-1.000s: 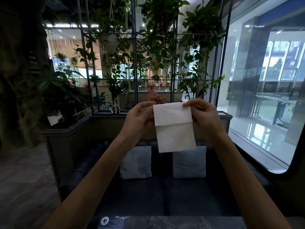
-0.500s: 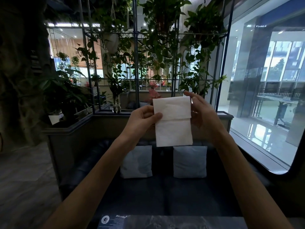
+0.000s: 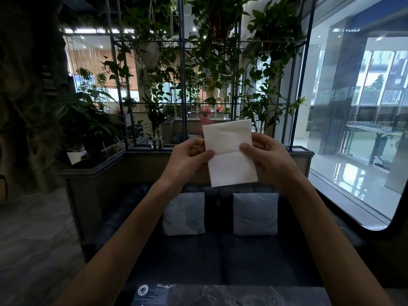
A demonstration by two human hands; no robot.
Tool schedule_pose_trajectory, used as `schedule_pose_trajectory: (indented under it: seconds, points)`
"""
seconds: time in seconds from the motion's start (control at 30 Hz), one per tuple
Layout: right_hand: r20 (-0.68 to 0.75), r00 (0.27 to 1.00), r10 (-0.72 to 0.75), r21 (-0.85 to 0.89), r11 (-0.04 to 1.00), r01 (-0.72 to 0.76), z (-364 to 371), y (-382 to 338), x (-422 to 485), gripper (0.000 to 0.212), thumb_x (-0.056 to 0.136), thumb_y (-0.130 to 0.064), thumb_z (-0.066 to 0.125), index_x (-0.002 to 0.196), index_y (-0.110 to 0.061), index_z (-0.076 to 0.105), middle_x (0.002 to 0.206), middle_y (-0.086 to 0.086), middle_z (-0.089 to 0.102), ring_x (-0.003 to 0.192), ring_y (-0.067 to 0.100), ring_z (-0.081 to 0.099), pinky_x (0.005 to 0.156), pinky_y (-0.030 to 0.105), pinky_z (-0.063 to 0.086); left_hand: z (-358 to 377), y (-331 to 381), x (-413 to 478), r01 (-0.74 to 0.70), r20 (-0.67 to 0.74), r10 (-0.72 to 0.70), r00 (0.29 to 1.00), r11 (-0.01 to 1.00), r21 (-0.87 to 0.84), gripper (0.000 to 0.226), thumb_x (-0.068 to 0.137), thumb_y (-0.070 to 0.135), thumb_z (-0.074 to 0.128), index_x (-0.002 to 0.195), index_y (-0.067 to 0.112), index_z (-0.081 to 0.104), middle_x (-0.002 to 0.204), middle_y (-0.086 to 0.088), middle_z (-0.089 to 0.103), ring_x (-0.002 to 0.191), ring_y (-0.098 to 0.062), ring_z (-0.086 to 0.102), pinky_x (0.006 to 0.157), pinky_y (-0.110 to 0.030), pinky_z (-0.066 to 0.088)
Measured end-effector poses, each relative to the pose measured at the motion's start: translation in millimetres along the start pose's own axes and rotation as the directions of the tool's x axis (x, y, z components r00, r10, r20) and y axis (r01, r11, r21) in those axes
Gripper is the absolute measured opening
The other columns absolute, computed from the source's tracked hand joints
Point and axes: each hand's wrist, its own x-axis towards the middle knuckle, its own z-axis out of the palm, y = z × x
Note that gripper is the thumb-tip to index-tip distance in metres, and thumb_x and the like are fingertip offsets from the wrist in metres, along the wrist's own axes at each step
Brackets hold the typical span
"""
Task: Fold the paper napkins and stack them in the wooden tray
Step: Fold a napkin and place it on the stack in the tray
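Both arms extended forward at chest height. Left hand (image 3: 187,159) and right hand (image 3: 266,156) each pinch a side edge of the folded napkin (image 3: 230,152), held upright above the sofa (image 3: 220,250).

White rectangular paper napkin (image 3: 229,155), partly folded: upper flap turned down over the front, its free edge a straight horizontal line roughly halfway down. Soft creases and shadow on the flap, lower half smooth. Held upright in the air, long side vertical, top leaning slightly left. Well above the dark sofa (image 3: 220,257), centred over it. Left hand (image 3: 187,157) pinches its left edge and right hand (image 3: 267,155) its right edge, both thumbs on the front near the flap line.
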Motion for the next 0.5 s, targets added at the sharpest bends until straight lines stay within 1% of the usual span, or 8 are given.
schedule_pose_trajectory:
  seconds: [0.07,0.13,0.2,0.23,0.27,0.33,0.37,0.5]
  points:
    - [0.005,1.000,-0.014,0.001,1.000,0.014,1.2,0.1,-0.6,0.027,0.090,-0.006,0.067,0.115,-0.016,0.065,0.104,0.002,0.077,0.092,0.017,0.074,0.076,0.028,0.061,-0.6,-1.3,1.2,0.001,-0.016,-0.001,1.000,1.000,-0.005,0.022,0.090,0.009,0.069,0.112,0.009,0.066,0.105,-0.006,0.075,0.097,-0.020,0.073,0.082,-0.034,0.061]
    - [-0.014,0.999,-0.032,0.002,0.999,0.032,1.8,0.8,0.2,0.021,0.090,-0.004,0.065,0.108,-0.015,0.068,0.100,0.002,0.077,0.091,0.016,0.074,0.076,0.027,0.061,-0.1,-1.7,1.7,-0.007,-0.029,0.007,1.000,1.000,-0.016,0.020,0.090,0.008,0.069,0.109,0.011,0.067,0.105,-0.007,0.074,0.096,-0.020,0.072,0.078,-0.030,0.060]
    - [-0.020,0.997,-0.071,-0.040,0.997,0.070,1.3,2.0,0.1,0.017,0.093,-0.001,0.062,0.098,-0.015,0.071,0.107,0.005,0.075,0.095,0.016,0.071,0.077,0.027,0.061,1.2,-2.3,1.3,-0.047,-0.044,0.045,0.998,0.998,-0.035,0.017,0.089,0.006,0.069,0.105,0.011,0.070,0.105,-0.007,0.072,0.098,-0.017,0.070,0.074,-0.023,0.058]
    - [-0.019,0.996,-0.085,-0.063,0.995,0.083,1.0,2.0,0.0,0.020,0.094,0.000,0.060,0.092,-0.016,0.072,0.111,0.006,0.074,0.095,0.016,0.070,0.073,0.026,0.060,1.6,-2.4,0.8,-0.066,-0.050,0.063,0.997,0.997,-0.042,0.016,0.089,0.005,0.069,0.104,0.011,0.071,0.107,-0.006,0.072,0.099,-0.015,0.069,0.073,-0.021,0.056]
    - [-0.018,0.996,-0.091,-0.077,0.993,0.089,1.2,1.1,-1.0,0.024,0.094,0.001,0.058,0.087,-0.017,0.073,0.112,0.004,0.073,0.091,0.013,0.069,0.066,0.023,0.058,2.0,-2.5,0.4,-0.069,-0.053,0.067,0.996,0.996,-0.049,0.016,0.089,0.006,0.069,0.104,0.011,0.071,0.109,-0.006,0.072,0.101,-0.014,0.068,0.073,-0.021,0.055]
    - [-0.024,0.995,-0.093,-0.095,0.991,0.090,1.0,0.3,-2.7,0.026,0.095,0.001,0.056,0.083,-0.015,0.071,0.102,-0.002,0.073,0.072,0.002,0.068,0.052,0.016,0.050,2.7,-3.0,0.6,-0.023,-0.051,0.018,0.999,0.995,-0.095,0.017,0.091,0.011,0.068,0.107,0.014,0.071,0.112,-0.005,0.072,0.104,-0.018,0.069,0.076,-0.025,0.055]
    - [-0.026,0.995,-0.095,-0.094,0.991,0.093,0.7,0.5,-3.1,0.025,0.095,0.001,0.056,0.082,-0.015,0.071,0.096,-0.005,0.073,0.068,0.000,0.067,0.051,0.014,0.048,3.4,-2.8,0.9,0.015,-0.040,-0.020,0.999,0.991,-0.131,0.016,0.093,0.013,0.065,0.107,0.016,0.071,0.112,-0.005,0.072,0.104,-0.020,0.069,0.078,-0.029,0.056]
    - [-0.039,0.990,-0.138,-0.124,0.983,0.132,0.5,3.0,-2.8,0.028,0.096,0.000,0.056,0.079,-0.014,0.072,0.088,-0.007,0.075,0.072,0.001,0.069,0.056,0.013,0.049,4.0,-5.0,2.1,0.143,0.044,-0.137,0.990,0.959,-0.244,0.018,0.100,0.021,0.055,0.111,0.017,0.069,0.115,-0.007,0.073,0.105,-0.023,0.070,0.088,-0.042,0.058]
